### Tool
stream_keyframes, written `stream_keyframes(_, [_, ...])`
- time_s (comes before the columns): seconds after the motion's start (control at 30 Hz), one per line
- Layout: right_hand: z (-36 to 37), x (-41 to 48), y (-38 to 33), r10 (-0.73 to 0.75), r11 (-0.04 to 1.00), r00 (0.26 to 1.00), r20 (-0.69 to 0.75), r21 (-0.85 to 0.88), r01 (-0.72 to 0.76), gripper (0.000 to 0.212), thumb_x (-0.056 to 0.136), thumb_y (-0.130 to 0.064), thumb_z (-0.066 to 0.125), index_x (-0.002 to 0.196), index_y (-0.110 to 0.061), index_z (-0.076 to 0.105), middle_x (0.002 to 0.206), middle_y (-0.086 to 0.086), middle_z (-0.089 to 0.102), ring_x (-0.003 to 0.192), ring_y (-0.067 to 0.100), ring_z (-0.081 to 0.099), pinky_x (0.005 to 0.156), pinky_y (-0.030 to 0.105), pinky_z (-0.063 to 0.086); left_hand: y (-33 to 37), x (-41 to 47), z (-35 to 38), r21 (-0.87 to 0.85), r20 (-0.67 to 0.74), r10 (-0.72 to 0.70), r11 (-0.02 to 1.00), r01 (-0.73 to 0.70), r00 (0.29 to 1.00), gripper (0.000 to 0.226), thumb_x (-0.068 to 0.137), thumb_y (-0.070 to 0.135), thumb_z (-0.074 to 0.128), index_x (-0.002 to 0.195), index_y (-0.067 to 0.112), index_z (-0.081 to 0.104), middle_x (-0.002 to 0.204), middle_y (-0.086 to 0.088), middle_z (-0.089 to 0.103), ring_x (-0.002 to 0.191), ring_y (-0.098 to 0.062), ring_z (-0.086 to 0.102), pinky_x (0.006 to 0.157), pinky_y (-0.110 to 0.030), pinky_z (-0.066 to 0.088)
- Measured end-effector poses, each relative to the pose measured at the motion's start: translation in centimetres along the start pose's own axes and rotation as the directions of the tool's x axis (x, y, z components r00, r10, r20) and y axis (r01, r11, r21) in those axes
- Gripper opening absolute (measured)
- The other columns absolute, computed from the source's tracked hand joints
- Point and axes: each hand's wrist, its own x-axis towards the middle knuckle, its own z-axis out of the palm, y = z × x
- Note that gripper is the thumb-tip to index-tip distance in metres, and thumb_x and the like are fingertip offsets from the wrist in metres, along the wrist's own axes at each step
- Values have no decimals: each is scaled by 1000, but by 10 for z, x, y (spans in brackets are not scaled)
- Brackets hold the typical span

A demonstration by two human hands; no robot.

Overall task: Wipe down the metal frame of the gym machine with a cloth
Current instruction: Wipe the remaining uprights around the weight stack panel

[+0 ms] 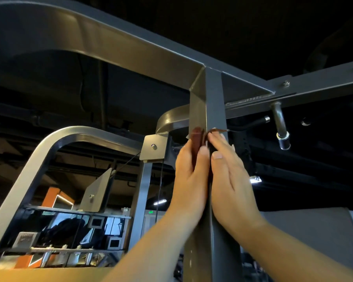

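Pressing flat-fingered, the left hand [190,180] and right hand [230,180] pin the cloth [197,137] against the frame post [212,94].

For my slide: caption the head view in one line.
The left hand and right hand press a dark red cloth against the machine's upright post, below the top crossbeam.

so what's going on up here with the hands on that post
A person is wiping the gym machine's metal frame. The left hand and right hand press a dark reddish cloth against the upright post, one hand on each side, a little below the joint at the top. Both hands look flat, not curled.
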Motion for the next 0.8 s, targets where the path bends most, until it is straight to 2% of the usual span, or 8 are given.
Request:
stream_keyframes(0.1, [0, 4, -2, -13, 999, 1000, 24, -48, 14, 57, 102, -42, 23, 156, -31, 37, 163, -24, 29, 147, -18, 10, 129, 33, 11, -7, -36, -2, -16, -42, 92, 996, -93, 995, 27, 104, 39, 49, 125, 47, 65, 124, 15, 71, 120, -4, 65, 103, -30, 51])
stream_keyframes(0.2, [1, 8, -3, -19, 993, 999, 35, -119, 24, 57, 103, -40, 23, 158, -28, 33, 166, -20, 23, 148, -18, 6, 129, 30, 7, -1, -9, 0, 58, -61, 71, 996, -68, 996, 23, 108, 35, 50, 118, 38, 70, 114, 9, 75, 109, -8, 70, 97, -32, 56])
stream_keyframes(0.33, [-2, 13, -5, 33, 990, 995, 95, -143, -20, 51, 110, -29, 30, 161, -29, 28, 167, -18, 21, 152, -8, 6, 130, 36, 8, 5, 42, 1, 70, -117, -19, 997, 27, 993, 31, 108, 43, 46, 116, 29, 73, 110, 2, 76, 109, -14, 71, 106, -48, 52])
stream_keyframes(0.43, [-2, 27, -9, 71, 988, 996, 53, -143, -63, 50, 111, -27, 32, 160, -29, 29, 166, -15, 25, 154, -2, 10, 130, 39, 12, -7, 18, -3, 70, -60, 28, 997, -24, 998, 33, 112, 41, 38, 128, 35, 67, 121, 9, 72, 114, -3, 66, 102, -26, 52])
stream_keyframes(0.5, [2, 30, -12, 29, 975, 998, 54, -220, -16, 51, 110, -34, 27, 161, -28, 26, 166, -19, 19, 145, -21, 1, 129, 30, 1, -11, -12, -11, 44, -14, 81, 996, -81, 997, 32, 112, 31, 38, 132, 37, 63, 128, 10, 69, 120, -2, 64, 100, -20, 51])
stream_keyframes(0.6, [8, 31, -10, 22, 977, 998, 52, -215, -10, 52, 110, -36, 26, 161, -27, 26, 160, -26, 16, 118, -43, -14, 120, 15, -8, -17, -12, -14, 41, 21, 125, 991, -126, 992, 31, 112, 25, 41, 126, 35, 66, 123, 6, 72, 119, -11, 66, 103, -31, 51])
stream_keyframes(0.73, [10, 30, -11, -29, 962, 1000, 5, -271, 29, 63, 101, -43, 20, 160, -24, 30, 167, -13, 22, 145, -19, 1, 129, 28, 2, 2, 37, -9, 72, -32, 64, 995, -62, 997, 27, 106, 36, 47, 104, 36, 74, 109, 0, 76, 109, -20, 71, 106, -54, 50])
stream_keyframes(0.8, [11, 29, -15, 58, 968, 998, 4, -245, -55, 61, 102, -43, 20, 161, -28, 27, 168, -16, 19, 146, -14, -3, 128, 25, -1, 5, 45, -8, 76, -32, 59, 996, -56, 998, 27, 102, 39, 48, 98, 37, 75, 107, -1, 76, 108, -21, 71, 106, -57, 50])
